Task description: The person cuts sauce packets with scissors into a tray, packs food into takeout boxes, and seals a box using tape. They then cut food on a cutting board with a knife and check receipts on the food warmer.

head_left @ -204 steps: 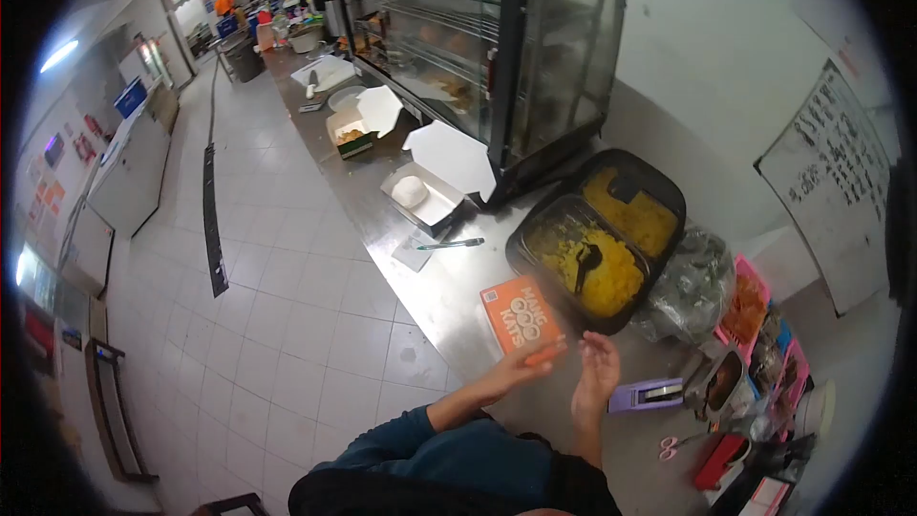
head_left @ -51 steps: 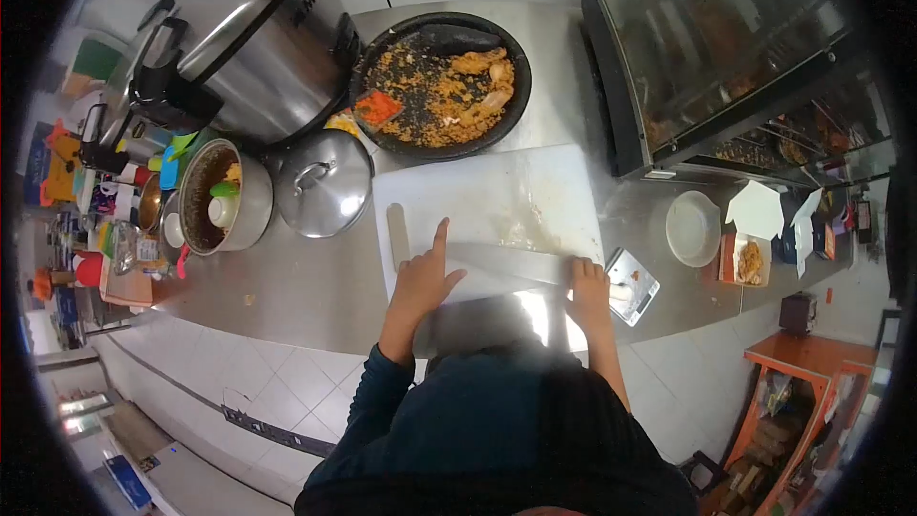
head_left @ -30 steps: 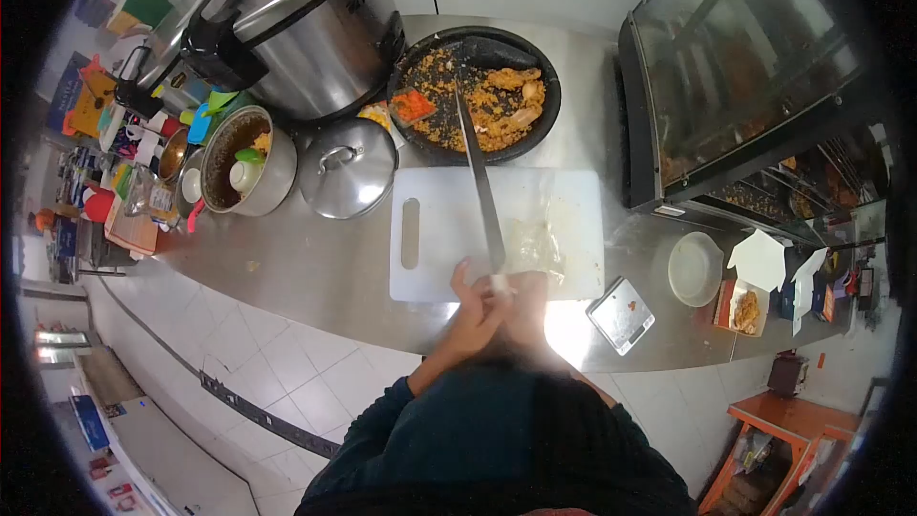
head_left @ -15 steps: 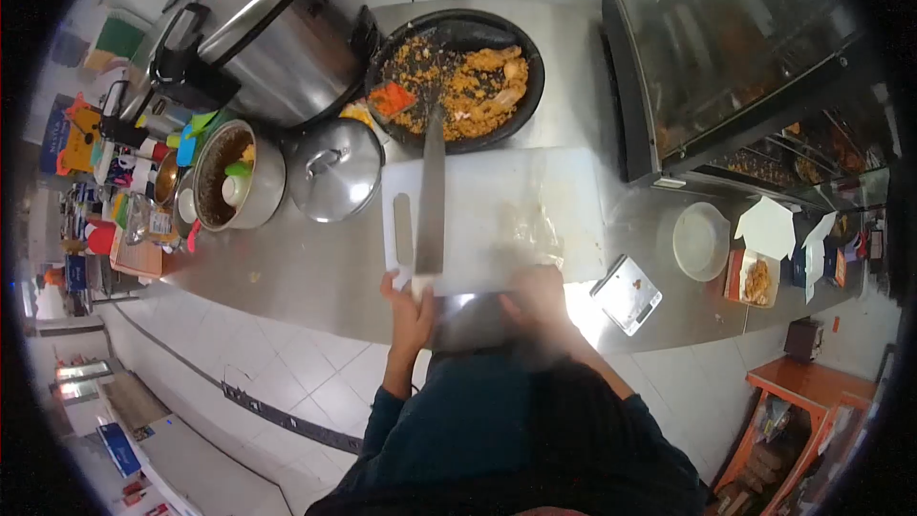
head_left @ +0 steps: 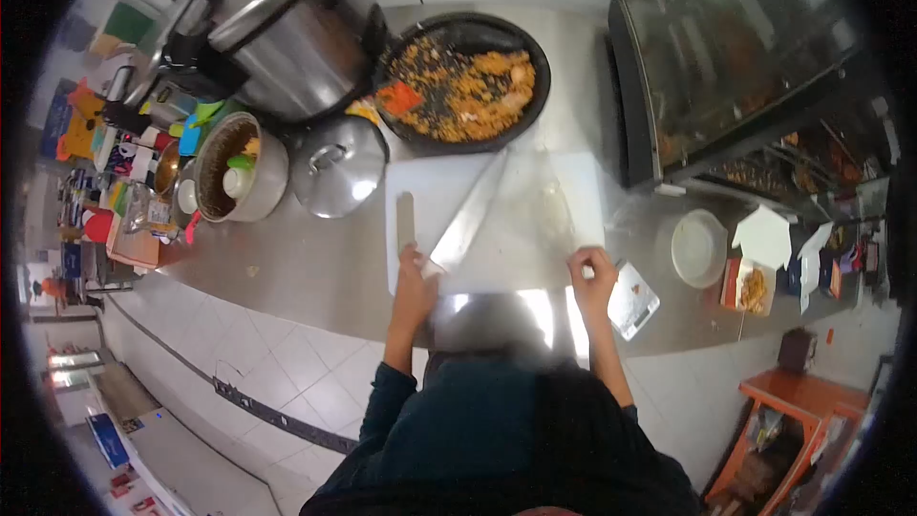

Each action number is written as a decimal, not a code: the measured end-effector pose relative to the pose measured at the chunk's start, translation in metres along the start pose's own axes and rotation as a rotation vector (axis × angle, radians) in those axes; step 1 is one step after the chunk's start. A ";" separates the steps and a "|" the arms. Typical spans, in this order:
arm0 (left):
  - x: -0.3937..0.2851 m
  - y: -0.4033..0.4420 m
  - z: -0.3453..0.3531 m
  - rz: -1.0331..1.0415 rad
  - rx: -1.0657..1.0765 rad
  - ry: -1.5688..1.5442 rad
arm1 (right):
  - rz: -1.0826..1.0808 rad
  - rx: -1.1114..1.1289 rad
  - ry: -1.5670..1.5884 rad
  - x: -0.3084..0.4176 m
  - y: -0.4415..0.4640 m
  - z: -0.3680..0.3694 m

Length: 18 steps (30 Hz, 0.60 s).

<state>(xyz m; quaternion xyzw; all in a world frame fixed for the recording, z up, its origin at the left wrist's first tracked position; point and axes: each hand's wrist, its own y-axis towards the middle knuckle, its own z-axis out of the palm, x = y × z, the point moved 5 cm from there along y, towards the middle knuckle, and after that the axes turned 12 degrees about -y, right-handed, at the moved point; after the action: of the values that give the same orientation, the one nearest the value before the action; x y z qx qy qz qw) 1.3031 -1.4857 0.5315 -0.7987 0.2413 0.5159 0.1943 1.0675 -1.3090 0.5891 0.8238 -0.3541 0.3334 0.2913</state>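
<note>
My left hand (head_left: 413, 287) is closed round the pale handle of a large kitchen knife (head_left: 468, 217). The blade slants up and to the right over a white cutting board (head_left: 506, 272). At the board's right edge, my right hand (head_left: 592, 282) is closed, with a small whitish bit showing between the fingers. A blurred, shiny, see-through strip (head_left: 554, 205) runs above it over the board; I cannot tell what it is or whether the hand holds it. Behind the board stands a black oval pan (head_left: 541, 76) of orange-brown crumbs and breaded pieces, with a red-orange scraper (head_left: 399, 97) in it.
Left are a large steel cooker (head_left: 296, 48), a metal lid (head_left: 339, 172) and a pot of brown sauce (head_left: 272, 182). A glass display case (head_left: 735, 48) stands right. Near my right hand are a kitchen scale (head_left: 632, 304), a round plastic tub (head_left: 698, 248) and an open food box (head_left: 764, 239).
The knife has swung from nearly upright in view to slanting right. My right hand has moved right, from the board's front edge to its right side.
</note>
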 end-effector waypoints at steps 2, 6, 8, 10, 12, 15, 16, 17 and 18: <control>0.002 0.003 0.002 -0.019 -0.015 0.033 | -0.014 0.008 0.019 -0.003 -0.003 0.007; -0.004 -0.003 0.003 0.095 -0.086 0.160 | -0.027 0.183 -0.019 0.005 -0.008 0.024; -0.013 -0.007 0.001 0.079 -0.110 0.182 | -0.096 0.341 -0.164 0.014 -0.013 0.029; -0.018 -0.012 -0.001 0.086 -0.126 0.176 | -0.101 0.390 -0.171 0.020 -0.021 0.030; -0.020 -0.019 -0.002 0.054 -0.125 0.147 | -0.129 0.408 -0.196 0.023 -0.021 0.036; -0.008 -0.025 -0.004 -0.078 -0.102 0.121 | -0.173 0.410 -0.255 0.017 -0.031 0.040; -0.001 -0.027 -0.003 -0.068 -0.100 0.111 | -0.180 0.418 -0.265 0.017 -0.032 0.043; 0.002 -0.029 -0.005 -0.066 -0.105 0.104 | -0.194 0.435 -0.270 0.017 -0.033 0.045; 0.004 -0.032 -0.007 -0.065 -0.108 0.132 | -0.209 0.458 -0.272 0.017 -0.032 0.048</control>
<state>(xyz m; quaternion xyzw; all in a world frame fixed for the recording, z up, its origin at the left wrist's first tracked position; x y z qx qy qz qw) 1.3285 -1.4649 0.5323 -0.8477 0.1993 0.4678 0.1511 1.1186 -1.3316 0.5648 0.9373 -0.2187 0.2592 0.0803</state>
